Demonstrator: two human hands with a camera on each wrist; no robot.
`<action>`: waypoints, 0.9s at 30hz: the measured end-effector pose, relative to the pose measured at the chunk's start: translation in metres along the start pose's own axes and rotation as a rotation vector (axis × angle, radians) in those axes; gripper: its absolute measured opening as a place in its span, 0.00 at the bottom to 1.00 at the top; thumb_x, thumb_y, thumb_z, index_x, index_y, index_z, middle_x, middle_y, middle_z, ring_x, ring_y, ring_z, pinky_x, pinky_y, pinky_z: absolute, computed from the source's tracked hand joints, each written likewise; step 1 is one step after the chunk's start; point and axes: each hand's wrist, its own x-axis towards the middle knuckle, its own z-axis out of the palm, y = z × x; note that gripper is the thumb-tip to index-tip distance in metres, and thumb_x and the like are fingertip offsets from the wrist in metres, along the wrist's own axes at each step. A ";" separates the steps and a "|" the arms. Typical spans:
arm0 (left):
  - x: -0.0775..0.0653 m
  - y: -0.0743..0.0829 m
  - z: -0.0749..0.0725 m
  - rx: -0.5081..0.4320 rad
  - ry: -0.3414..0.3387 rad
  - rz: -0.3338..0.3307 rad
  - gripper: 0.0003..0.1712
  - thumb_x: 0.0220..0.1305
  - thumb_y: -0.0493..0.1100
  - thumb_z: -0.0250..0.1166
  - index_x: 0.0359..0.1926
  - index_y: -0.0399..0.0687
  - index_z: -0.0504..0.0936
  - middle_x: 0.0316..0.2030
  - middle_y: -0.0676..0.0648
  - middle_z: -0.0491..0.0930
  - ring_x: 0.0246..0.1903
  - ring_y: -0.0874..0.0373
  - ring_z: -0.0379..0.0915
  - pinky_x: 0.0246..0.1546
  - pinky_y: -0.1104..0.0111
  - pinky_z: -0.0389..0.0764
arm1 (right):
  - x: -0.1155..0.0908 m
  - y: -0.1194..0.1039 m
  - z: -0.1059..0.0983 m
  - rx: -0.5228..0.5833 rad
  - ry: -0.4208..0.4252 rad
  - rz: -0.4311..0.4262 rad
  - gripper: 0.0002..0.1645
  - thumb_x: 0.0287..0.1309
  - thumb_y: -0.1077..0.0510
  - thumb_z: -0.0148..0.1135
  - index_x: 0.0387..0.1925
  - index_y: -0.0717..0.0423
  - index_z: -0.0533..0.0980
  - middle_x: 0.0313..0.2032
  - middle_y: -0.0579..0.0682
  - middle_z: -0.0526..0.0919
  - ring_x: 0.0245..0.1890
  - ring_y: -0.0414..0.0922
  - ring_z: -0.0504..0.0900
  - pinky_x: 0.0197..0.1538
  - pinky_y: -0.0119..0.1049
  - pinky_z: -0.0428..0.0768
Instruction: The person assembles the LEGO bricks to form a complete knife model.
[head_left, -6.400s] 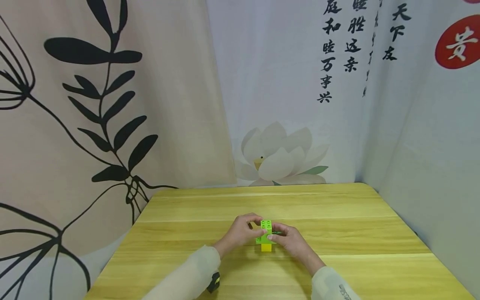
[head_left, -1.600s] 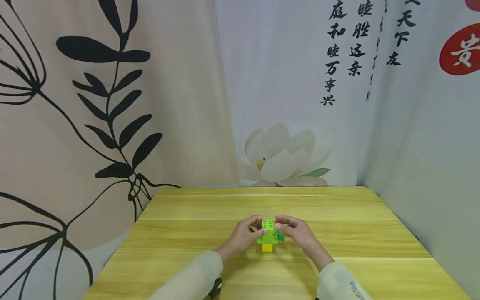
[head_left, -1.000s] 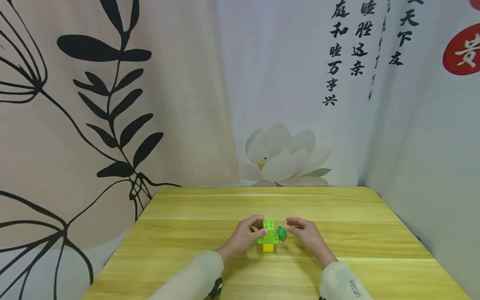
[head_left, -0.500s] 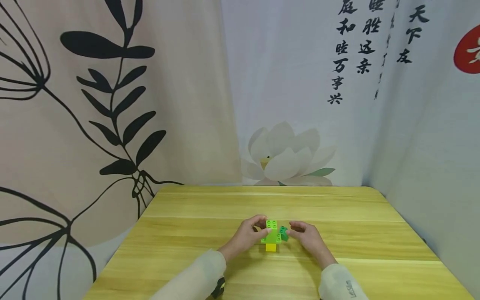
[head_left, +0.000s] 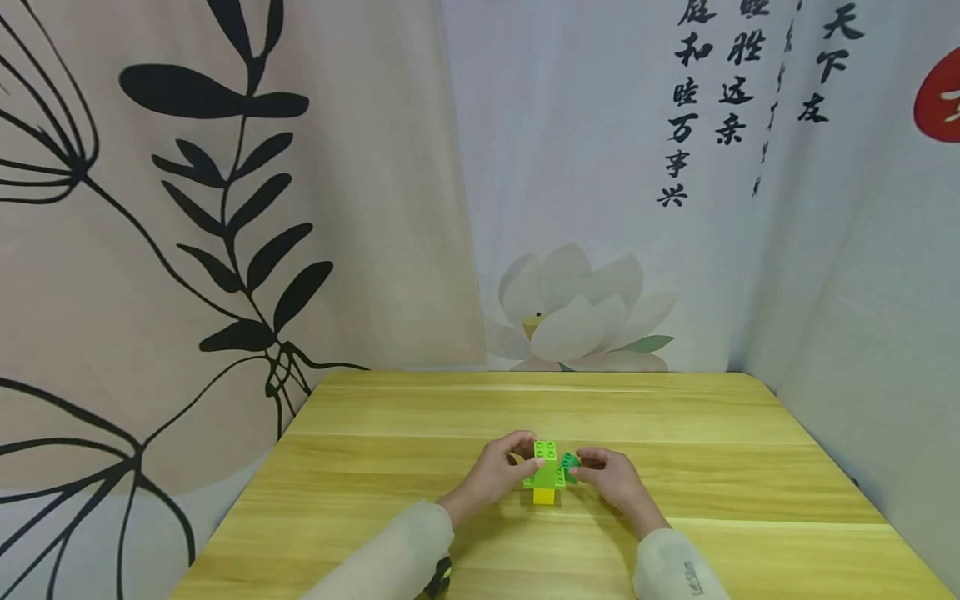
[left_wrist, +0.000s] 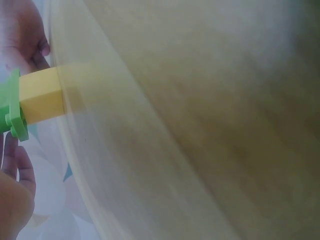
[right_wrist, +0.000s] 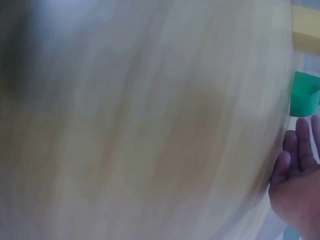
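Note:
A small stack of toy building bricks stands upright on the table, with lime-green bricks [head_left: 545,472] on top and a yellow brick [head_left: 543,497] at the base. My left hand [head_left: 495,468] holds the stack's left side, thumb on its front; its far fingers are partly hidden. Just right of the stack, my right hand [head_left: 611,479] pinches a dark green brick [head_left: 567,463] between thumb and fingers. That dark green brick [right_wrist: 304,95] has a curved side in the right wrist view. The left wrist view shows the yellow brick [left_wrist: 42,95] between both hands.
The wooden table [head_left: 712,433] extends around the hands to a back edge against a printed curtain [head_left: 375,208]. A pale curtain [head_left: 862,275] borders the right side. Near the left sleeve [head_left: 397,550] lies a small black-and-yellow item [head_left: 438,575], partly covered.
Earlier both hands touched the stack. The right hand drew off to the right, leaving the dark green brick in view, then came back to pinch and turn it. The left hand kept its hold.

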 end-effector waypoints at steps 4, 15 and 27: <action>0.000 0.000 0.001 -0.005 0.007 0.005 0.09 0.67 0.46 0.67 0.47 0.57 0.80 0.39 0.57 0.81 0.41 0.60 0.75 0.41 0.68 0.75 | 0.001 -0.001 0.003 -0.027 -0.007 0.002 0.25 0.58 0.56 0.71 0.56 0.62 0.78 0.50 0.53 0.82 0.50 0.51 0.79 0.56 0.50 0.76; -0.001 0.003 0.002 -0.016 0.015 0.004 0.09 0.67 0.43 0.66 0.48 0.54 0.80 0.40 0.54 0.81 0.41 0.58 0.74 0.40 0.68 0.74 | -0.001 -0.002 0.004 -0.084 0.018 -0.038 0.21 0.57 0.58 0.72 0.51 0.63 0.80 0.45 0.51 0.84 0.46 0.49 0.80 0.54 0.51 0.76; -0.001 0.004 0.001 -0.011 0.006 0.007 0.09 0.67 0.46 0.67 0.48 0.56 0.80 0.39 0.55 0.81 0.41 0.59 0.75 0.41 0.67 0.75 | -0.002 -0.003 -0.009 0.005 -0.006 -0.046 0.20 0.60 0.56 0.70 0.51 0.63 0.80 0.45 0.51 0.83 0.47 0.49 0.79 0.52 0.47 0.78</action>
